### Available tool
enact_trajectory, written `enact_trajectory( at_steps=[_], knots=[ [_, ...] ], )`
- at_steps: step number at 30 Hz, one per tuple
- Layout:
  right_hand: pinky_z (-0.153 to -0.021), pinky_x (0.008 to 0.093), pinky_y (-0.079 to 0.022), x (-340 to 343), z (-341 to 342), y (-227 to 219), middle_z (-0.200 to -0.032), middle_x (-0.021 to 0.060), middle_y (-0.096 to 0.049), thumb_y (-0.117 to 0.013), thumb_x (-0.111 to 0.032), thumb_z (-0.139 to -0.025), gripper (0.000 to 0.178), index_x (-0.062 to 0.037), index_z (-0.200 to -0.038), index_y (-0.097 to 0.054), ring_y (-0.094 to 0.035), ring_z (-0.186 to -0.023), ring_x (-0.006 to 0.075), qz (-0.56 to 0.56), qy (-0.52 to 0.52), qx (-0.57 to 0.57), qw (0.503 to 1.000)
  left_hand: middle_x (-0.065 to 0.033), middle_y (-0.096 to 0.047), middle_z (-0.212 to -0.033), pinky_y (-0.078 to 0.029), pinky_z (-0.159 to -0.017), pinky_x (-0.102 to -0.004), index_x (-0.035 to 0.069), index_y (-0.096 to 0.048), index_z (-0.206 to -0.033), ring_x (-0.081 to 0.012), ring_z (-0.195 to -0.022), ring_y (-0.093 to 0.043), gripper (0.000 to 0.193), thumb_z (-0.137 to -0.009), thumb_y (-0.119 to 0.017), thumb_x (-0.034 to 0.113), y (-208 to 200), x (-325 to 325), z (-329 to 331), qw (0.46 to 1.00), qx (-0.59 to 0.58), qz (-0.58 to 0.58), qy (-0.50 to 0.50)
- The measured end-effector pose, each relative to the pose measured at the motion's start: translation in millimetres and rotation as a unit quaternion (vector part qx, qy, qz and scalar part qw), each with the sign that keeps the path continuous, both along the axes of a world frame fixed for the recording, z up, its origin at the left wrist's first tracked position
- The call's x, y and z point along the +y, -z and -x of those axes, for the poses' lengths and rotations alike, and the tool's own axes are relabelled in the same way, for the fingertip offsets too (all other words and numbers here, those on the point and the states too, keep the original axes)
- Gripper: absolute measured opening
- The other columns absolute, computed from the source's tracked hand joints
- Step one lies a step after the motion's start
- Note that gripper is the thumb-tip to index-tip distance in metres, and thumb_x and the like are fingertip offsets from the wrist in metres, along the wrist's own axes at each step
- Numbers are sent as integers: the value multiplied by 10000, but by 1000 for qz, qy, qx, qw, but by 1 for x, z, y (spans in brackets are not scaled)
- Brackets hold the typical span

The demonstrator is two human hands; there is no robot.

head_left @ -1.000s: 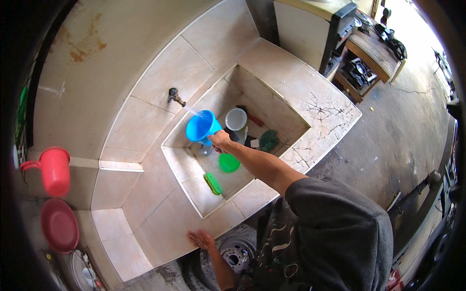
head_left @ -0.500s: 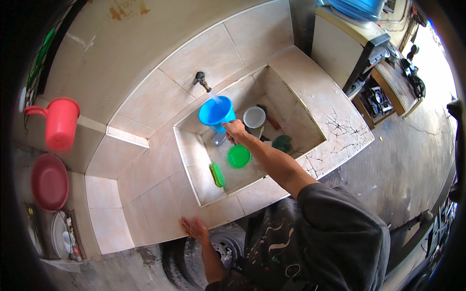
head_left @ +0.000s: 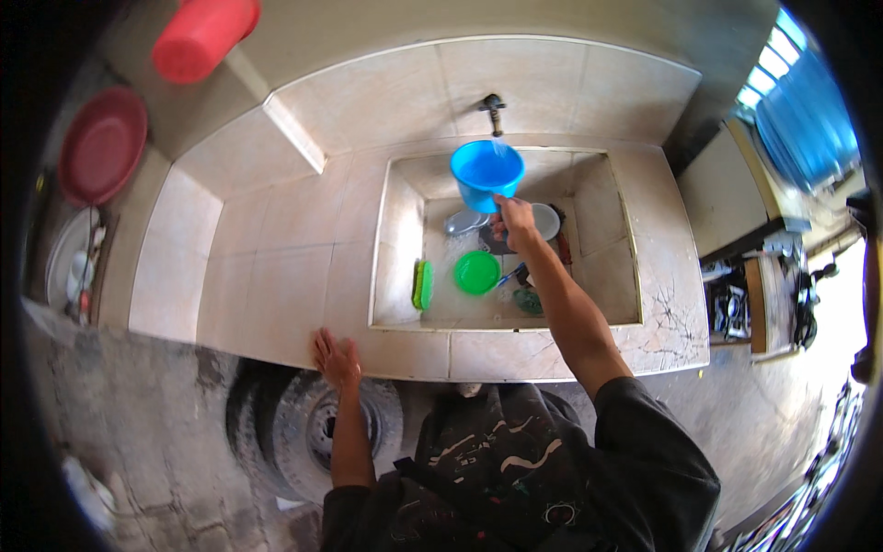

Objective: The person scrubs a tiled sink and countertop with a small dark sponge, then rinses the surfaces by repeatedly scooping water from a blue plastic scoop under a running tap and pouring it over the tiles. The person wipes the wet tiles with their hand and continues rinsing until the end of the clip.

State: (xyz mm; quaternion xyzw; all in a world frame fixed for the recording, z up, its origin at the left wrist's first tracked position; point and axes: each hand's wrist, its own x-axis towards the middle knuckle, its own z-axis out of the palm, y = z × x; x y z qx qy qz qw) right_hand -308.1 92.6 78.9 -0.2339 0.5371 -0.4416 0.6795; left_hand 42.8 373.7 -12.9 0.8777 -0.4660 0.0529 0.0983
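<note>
My right hand grips the handle side of a blue plastic dipper above the tiled sink. Water runs from the wall tap into the dipper. My left hand lies on the counter's front edge with its fingers apart, holding nothing. In the sink basin are a round green bowl, a green scrub brush against the left wall and a clear, shiny piece. A pale round cup sits partly behind my right hand. Beside my forearm is a dark green clump.
A red dipper and a dark red basin hang at the left. Under the counter stand tires. Cracked tile marks the right front corner. A large blue water jug rests on a cabinet at the right.
The view has turned and shifted, so the sink now sits squarer. My right hand still holds the dipper under the running tap, and my left hand remains on the counter edge.
</note>
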Motion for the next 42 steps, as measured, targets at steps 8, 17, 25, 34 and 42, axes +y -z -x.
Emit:
enact_trajectory(
  at_steps=[8,17,25,34,42],
  knots=[
    [-353,283,-290,0,2,1,-574,52,-432,-558,-232,-829,195,-58,-823,-471,-351,-388,107,9,2,29,1000,-98,-256,-1449,-187,-1049,-501,115,-294,-1389,-297,-1333,-223,658,-849,-477,444,2,-1,-1,1000,3,18,-14],
    [-380,279,-286,-2,7,1,-572,32,-401,-589,-245,-803,230,-67,-810,-442,-344,-401,101,13,0,37,999,-92,-225,-1461,-164,-1065,-501,119,-290,-1389,-300,-1337,-210,669,-841,-482,452,-3,-1,0,999,27,24,-14],
    [-378,277,-292,1,7,-9,-546,24,-388,-598,-245,-795,269,-61,-699,-427,-349,-403,101,11,-2,46,999,-82,-251,-1452,-170,-1063,-499,115,-317,-1377,-294,-1330,-227,660,-831,-486,446,-3,0,2,999,20,36,-28],
    [-363,299,-338,-1,13,-10,-584,55,-435,-594,-241,-790,245,-45,-737,-457,-375,-399,125,34,-24,95,995,-61,-265,-1450,-177,-1065,-489,132,-345,-1368,-272,-1327,-239,652,-814,-507,435,1,-2,-1,998,25,33,-36],
    [-360,263,-296,-3,19,-13,-572,20,-407,-594,-248,-789,231,-80,-769,-438,-344,-388,81,-8,-24,36,999,-58,-264,-1452,-168,-1070,-488,124,-362,-1359,-273,-1336,-228,646,-812,-506,435,0,-2,0,998,29,32,-48]
  ],
)
